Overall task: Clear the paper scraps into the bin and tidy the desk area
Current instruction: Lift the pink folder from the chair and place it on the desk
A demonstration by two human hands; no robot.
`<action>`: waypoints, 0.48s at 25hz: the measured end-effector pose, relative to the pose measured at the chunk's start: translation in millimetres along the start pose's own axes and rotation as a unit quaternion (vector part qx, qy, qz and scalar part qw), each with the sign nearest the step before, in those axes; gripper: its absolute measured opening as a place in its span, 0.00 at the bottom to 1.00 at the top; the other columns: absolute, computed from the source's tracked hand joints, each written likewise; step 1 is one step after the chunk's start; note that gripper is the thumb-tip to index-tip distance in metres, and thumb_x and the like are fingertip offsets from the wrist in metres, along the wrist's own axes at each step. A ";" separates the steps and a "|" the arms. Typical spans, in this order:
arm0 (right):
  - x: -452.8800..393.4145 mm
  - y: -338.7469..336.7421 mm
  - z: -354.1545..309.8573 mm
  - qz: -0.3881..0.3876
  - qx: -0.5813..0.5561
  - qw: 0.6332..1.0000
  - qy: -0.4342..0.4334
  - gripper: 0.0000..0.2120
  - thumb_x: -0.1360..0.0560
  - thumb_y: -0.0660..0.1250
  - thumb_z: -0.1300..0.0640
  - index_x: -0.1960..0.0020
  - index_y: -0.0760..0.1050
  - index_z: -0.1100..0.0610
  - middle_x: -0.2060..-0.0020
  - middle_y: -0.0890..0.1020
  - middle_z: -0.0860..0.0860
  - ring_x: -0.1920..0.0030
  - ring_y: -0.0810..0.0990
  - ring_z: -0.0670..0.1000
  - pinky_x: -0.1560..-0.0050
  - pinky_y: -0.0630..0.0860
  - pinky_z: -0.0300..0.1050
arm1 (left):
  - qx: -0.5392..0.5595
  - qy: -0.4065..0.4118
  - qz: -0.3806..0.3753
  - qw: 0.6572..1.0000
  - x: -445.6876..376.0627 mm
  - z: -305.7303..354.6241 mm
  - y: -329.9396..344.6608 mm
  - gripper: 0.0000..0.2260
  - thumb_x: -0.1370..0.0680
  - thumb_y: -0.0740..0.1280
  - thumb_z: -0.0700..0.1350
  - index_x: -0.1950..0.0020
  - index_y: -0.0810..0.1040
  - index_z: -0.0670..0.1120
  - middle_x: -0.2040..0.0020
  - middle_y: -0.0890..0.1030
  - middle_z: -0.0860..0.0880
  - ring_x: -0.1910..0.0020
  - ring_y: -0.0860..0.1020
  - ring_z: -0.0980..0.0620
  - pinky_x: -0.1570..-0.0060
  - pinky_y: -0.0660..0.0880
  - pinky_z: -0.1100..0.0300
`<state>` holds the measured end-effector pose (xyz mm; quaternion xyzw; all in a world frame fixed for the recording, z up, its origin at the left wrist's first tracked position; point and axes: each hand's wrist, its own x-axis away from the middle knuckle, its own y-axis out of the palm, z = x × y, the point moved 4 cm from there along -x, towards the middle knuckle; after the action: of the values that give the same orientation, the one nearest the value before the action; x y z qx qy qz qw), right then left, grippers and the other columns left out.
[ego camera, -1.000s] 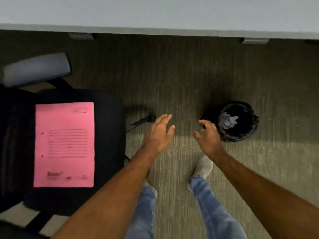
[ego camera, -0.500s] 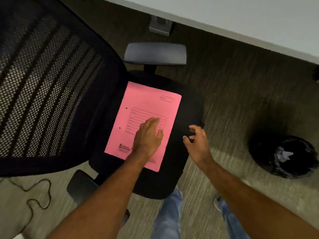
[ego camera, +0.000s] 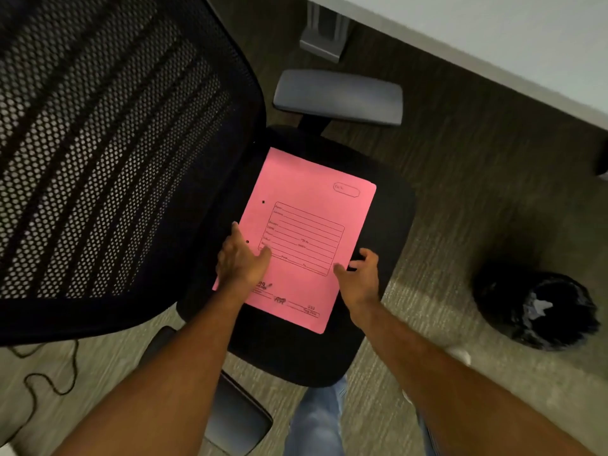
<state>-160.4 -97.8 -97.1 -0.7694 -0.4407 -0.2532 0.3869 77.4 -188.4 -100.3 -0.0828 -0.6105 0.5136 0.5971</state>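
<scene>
A pink paper folder (ego camera: 306, 225) with a printed form lies flat on the black seat of an office chair (ego camera: 388, 225). My left hand (ego camera: 241, 261) is at the folder's left edge, thumb resting on top and fingers spread along the edge. At the folder's right edge is my right hand (ego camera: 358, 278); its thumb touches the folder and its fingers curl over the seat beside it. A black-lined bin (ego camera: 539, 311) stands on the carpet to the right, holding crumpled pale paper scraps (ego camera: 539, 306).
The chair's mesh backrest (ego camera: 115, 143) fills the left side. One grey armrest (ego camera: 339, 97) is beyond the seat, another (ego camera: 237, 419) is near my legs. The white desk edge (ego camera: 493, 37) and a desk leg (ego camera: 324, 34) run along the top. A thin cable (ego camera: 42, 383) lies on the floor at lower left.
My view turned from the bin to the chair. Both hands moved onto the folder; the left slid from its middle to its left edge and the right reached its right edge.
</scene>
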 end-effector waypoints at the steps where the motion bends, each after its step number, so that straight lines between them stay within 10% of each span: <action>1: -1.5 -0.6 1.7 -0.011 -0.014 1.000 0.023 0.26 0.22 0.72 0.59 0.29 0.64 0.53 0.46 0.79 0.50 0.52 0.82 0.47 0.59 0.79 0.43 | 0.004 -0.011 0.005 1.000 -1.0 1.5 -0.9 0.44 0.23 0.70 0.59 0.18 0.45 0.54 0.22 0.63 0.43 0.24 0.63 0.38 0.29 0.66 0.36; 5: -8.3 -13.9 6.6 -0.018 -0.044 0.996 0.078 0.08 0.20 0.64 0.63 0.42 0.76 0.57 0.51 0.85 0.54 0.50 0.85 0.54 0.53 0.85 0.52 | 0.070 -0.069 -0.002 0.995 -3.8 7.1 -10.4 0.30 0.19 0.67 0.53 0.20 0.60 0.49 0.26 0.69 0.41 0.30 0.71 0.39 0.39 0.74 0.43; 12: 29.7 -75.6 -20.8 0.000 0.002 0.998 0.056 0.09 0.20 0.59 0.67 0.49 0.78 0.61 0.53 0.85 0.56 0.56 0.82 0.55 0.60 0.80 0.49 | 0.172 -0.052 -0.023 0.983 61.0 37.1 -20.5 0.10 0.16 0.60 0.47 0.41 0.77 0.45 0.43 0.81 0.44 0.52 0.81 0.46 0.61 0.78 0.54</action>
<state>-213.2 -76.9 -35.3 -0.7530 -0.4192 -0.2950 0.4125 41.0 -173.9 -37.2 0.0620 -0.5448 0.6007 0.5818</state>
